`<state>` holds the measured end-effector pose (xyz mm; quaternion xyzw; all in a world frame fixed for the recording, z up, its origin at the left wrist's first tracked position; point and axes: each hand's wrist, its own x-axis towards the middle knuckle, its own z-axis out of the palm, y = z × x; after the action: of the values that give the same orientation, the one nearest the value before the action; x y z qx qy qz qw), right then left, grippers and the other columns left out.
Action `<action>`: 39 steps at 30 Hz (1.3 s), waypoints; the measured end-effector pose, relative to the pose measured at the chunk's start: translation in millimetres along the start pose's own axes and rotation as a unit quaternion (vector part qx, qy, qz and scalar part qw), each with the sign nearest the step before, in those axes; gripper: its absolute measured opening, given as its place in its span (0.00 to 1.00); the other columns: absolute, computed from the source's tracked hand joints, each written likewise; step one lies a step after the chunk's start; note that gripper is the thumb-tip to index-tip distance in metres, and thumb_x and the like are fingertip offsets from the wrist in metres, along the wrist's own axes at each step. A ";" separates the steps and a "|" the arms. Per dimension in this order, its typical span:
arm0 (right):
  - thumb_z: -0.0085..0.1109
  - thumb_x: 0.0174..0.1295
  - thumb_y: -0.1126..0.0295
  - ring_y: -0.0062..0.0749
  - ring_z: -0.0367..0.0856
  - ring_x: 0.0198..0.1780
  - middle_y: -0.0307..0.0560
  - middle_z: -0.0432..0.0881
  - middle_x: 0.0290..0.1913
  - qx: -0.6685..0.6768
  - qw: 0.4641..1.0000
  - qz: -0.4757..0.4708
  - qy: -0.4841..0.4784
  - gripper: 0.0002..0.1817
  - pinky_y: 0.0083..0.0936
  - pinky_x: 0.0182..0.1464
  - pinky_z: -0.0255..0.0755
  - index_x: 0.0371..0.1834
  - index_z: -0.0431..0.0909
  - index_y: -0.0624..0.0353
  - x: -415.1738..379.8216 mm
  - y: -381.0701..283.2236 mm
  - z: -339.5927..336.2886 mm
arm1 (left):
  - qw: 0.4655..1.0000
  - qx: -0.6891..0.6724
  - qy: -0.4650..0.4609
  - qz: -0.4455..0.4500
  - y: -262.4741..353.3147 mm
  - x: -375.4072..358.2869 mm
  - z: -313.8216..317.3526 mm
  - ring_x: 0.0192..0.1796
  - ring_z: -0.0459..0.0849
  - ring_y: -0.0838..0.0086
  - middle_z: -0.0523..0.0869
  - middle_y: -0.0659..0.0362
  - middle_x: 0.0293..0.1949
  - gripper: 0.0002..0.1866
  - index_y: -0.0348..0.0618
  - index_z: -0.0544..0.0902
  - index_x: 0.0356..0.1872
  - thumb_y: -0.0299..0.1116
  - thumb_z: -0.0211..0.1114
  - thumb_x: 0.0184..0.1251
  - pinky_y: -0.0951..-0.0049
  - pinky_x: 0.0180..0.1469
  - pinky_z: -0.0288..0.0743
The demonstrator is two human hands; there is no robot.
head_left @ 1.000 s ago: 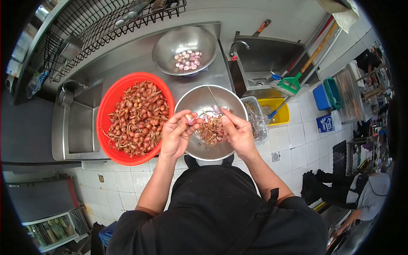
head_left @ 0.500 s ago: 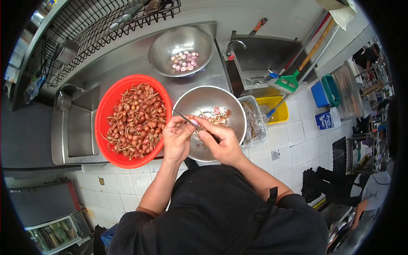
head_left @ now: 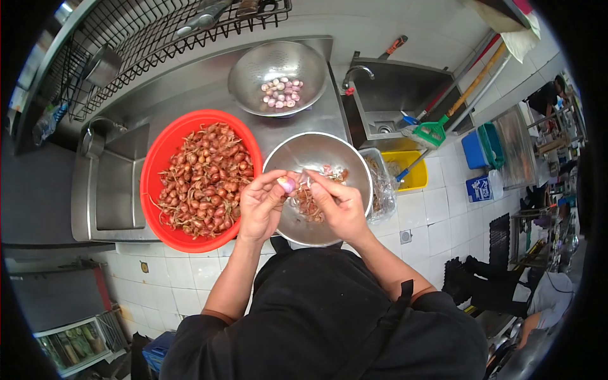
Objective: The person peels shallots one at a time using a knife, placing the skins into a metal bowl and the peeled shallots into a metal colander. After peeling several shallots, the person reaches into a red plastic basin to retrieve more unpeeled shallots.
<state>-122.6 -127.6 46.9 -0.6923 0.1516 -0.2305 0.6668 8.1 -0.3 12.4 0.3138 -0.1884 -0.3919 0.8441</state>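
My left hand (head_left: 261, 201) is closed around a partly peeled shallot (head_left: 287, 184), whose pale purple flesh shows between thumb and fingers. Close beside it, my right hand (head_left: 340, 206) is closed on a small knife (head_left: 305, 177); only a sliver of it shows between the fingers. Both hands are above a steel bowl (head_left: 278, 158) with papery shallot skins (head_left: 309, 208) inside. To the left, a red basin (head_left: 147, 183) is heaped with unpeeled shallots (head_left: 206, 180). A steel colander (head_left: 244, 76) farther back holds several peeled shallots (head_left: 282, 92).
Steel sinks lie at left (head_left: 120, 190) and at back right (head_left: 405, 82). A plastic-lined container (head_left: 382, 190) and a yellow bin (head_left: 415, 171) are right of the bowl. A green broom (head_left: 432, 130) leans nearby. Another person (head_left: 548, 294) is at far right.
The knife blade has come away from the shallot and is turned so that little of it shows. My right hand has shifted slightly right, widening the gap between my hands.
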 end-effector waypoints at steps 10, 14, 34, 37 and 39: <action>0.57 0.69 0.73 0.31 0.80 0.61 0.55 0.82 0.60 -0.049 0.995 -0.025 -0.080 0.22 0.26 0.64 0.69 0.65 0.73 0.66 8.2 -16.2 28.2 | 0.994 0.103 -0.009 0.031 20.7 -1.4 -22.6 0.52 0.84 0.72 0.85 0.51 0.52 0.16 0.32 0.80 0.55 0.17 0.64 0.67 0.73 0.57 0.78; 0.56 0.70 0.73 0.34 0.80 0.61 0.54 0.80 0.62 -0.128 0.986 -0.026 -0.102 0.22 0.26 0.64 0.69 0.65 0.73 0.67 15.2 -19.3 35.7 | 0.988 0.148 -0.017 0.029 35.0 -3.4 -33.5 0.53 0.84 0.73 0.84 0.52 0.51 0.17 0.29 0.79 0.55 0.15 0.65 0.65 0.75 0.56 0.79; 0.55 0.73 0.69 0.16 0.78 0.38 0.37 0.84 0.39 0.024 0.998 0.042 0.029 0.18 0.17 0.43 0.71 0.62 0.77 0.65 8.0 -10.8 75.8 | 0.998 0.061 -0.006 0.000 56.0 -4.0 -44.3 0.55 0.84 0.68 0.83 0.48 0.53 0.21 0.31 0.74 0.60 0.15 0.64 0.66 0.70 0.60 0.79; 0.55 0.73 0.68 0.09 0.68 0.29 0.28 0.78 0.31 0.082 0.989 0.117 0.043 0.19 0.12 0.31 0.63 0.64 0.77 0.63 7.8 -8.9 55.3 | 1.000 -0.013 -0.008 -0.008 48.4 -1.1 -38.0 0.57 0.84 0.63 0.83 0.47 0.55 0.19 0.32 0.73 0.61 0.17 0.60 0.69 0.67 0.61 0.79; 0.56 0.73 0.67 0.07 0.63 0.24 0.27 0.75 0.29 0.109 0.984 0.118 0.071 0.19 0.11 0.24 0.56 0.65 0.76 0.61 8.4 -5.1 40.0 | 1.000 -0.012 -0.006 -0.015 42.1 2.3 -30.8 0.59 0.83 0.61 0.82 0.48 0.56 0.17 0.32 0.74 0.60 0.19 0.57 0.72 0.67 0.62 0.79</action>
<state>-95.1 -97.5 52.8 -0.5742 0.2537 -0.2139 0.7484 49.8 30.6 18.6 0.3039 -0.1840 -0.4091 0.8405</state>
